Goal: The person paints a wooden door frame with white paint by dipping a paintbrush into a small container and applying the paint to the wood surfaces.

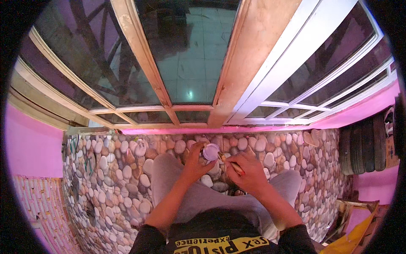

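Observation:
My left hand (194, 164) is closed around a small round tub (211, 151) with pale, whitish contents, held over my lap. In my right hand (249, 172) is a paintbrush (237, 168) with a reddish handle. Its head end points at the tub's right rim; whether the bristles touch the contents is too small to tell. Ahead of both hands stands a window with wooden frames. The frame on the left (253, 38) is bare, light brown wood, while the frame on the right (284, 59) is white.
My legs (169, 173) are bent on a pebble-patterned floor (110, 178). Sandals (89, 163) lie at the left, and another pair (312, 138) near the wall at the right. Several stacked tyres (363, 146) stand far right, above a wooden piece (359, 205) and yellow material (353, 237).

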`<state>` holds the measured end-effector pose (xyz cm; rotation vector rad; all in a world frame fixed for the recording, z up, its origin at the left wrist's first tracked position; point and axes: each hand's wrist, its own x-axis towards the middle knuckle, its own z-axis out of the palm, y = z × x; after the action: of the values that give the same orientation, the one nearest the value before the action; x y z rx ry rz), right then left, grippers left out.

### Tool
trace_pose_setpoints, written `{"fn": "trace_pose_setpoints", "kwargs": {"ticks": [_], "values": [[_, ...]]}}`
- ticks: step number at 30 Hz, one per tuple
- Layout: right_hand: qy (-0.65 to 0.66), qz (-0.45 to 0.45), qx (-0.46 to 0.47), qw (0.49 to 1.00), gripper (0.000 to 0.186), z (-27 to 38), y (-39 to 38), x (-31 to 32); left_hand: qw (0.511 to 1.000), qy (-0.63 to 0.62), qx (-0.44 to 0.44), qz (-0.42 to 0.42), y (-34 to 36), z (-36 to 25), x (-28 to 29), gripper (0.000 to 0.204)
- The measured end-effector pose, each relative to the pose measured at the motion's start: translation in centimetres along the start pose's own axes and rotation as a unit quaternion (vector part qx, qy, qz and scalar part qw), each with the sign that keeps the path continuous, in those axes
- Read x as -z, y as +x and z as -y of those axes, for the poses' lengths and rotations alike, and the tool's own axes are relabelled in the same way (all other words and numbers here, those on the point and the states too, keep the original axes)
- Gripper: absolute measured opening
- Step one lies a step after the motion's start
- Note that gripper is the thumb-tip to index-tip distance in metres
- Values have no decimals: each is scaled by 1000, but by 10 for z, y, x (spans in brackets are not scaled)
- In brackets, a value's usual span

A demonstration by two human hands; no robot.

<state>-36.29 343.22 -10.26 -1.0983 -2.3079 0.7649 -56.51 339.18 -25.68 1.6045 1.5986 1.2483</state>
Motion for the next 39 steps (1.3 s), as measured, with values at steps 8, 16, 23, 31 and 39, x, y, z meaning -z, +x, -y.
{"fn": "trace_pose_setpoints", "kwargs": {"ticks": [8,16,23,31,39], "values": [[-25,-12,5,1000,15,-4,8,-15,1000,6,-25,6,4,-4,-1,74],[49,-15,-85,995,20,-10,-1,-6,1000,0,-14,-4,6,-5,-2,72],[266,-105,-279,917,17,-48,-22,-17,999,-39,-11,-11,12,5,-12,74],[532,-233,-373,724,20,-63,-27,-29,1000,-9,22,-14,0,18,-14,73],[552,-312,-429,644,16,-167,0,-104,999,-14,39,-28,-5,37,-17,71]]}}
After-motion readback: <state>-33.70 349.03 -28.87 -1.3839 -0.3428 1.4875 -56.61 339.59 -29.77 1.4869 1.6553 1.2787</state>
